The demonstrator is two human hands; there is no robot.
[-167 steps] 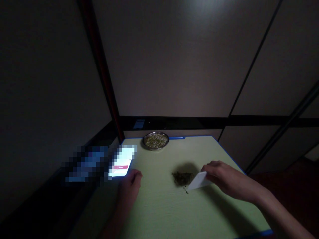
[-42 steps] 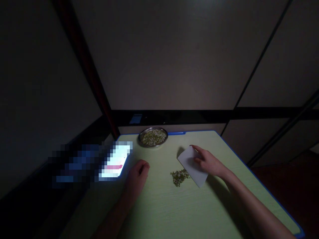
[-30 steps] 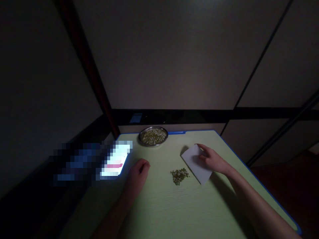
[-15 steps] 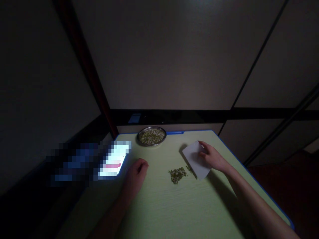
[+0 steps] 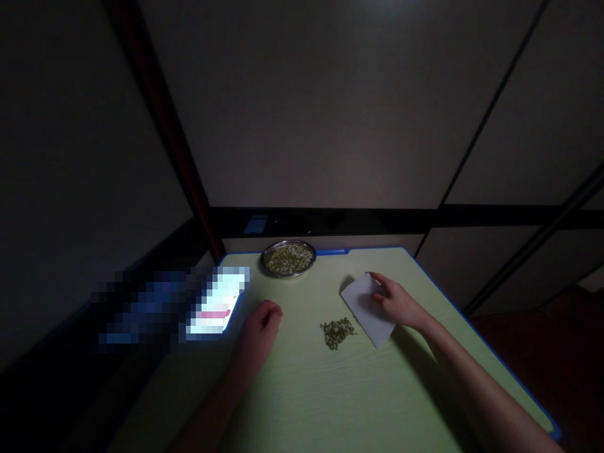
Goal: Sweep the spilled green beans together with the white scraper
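My right hand (image 5: 399,303) grips a white card (image 5: 368,310) by its upper right part, thumb on the near face. The card is tilted over the table, its left edge low beside a small heap of green and white beans (image 5: 336,333). A few beans show at that edge; any under the card are hidden. My left hand (image 5: 258,330) rests on the table left of the heap, fingers curled into a loose fist with nothing visible in it. Toward the back, a round metal dish (image 5: 265,268) holds a layer of similar green and white beans.
The light green table (image 5: 292,390) has a blue edge. On its left side a lit phone-like screen (image 5: 217,305), partly blurred out, stands near my left hand. Behind the table rises a panelled wall (image 5: 321,126) with a glossy black strip (image 5: 349,221).
Earlier the card stood steeply at the heap's right side; now it leans flatter. Over the last half second it shifted slightly left and down, covering most stray beans at its edge.
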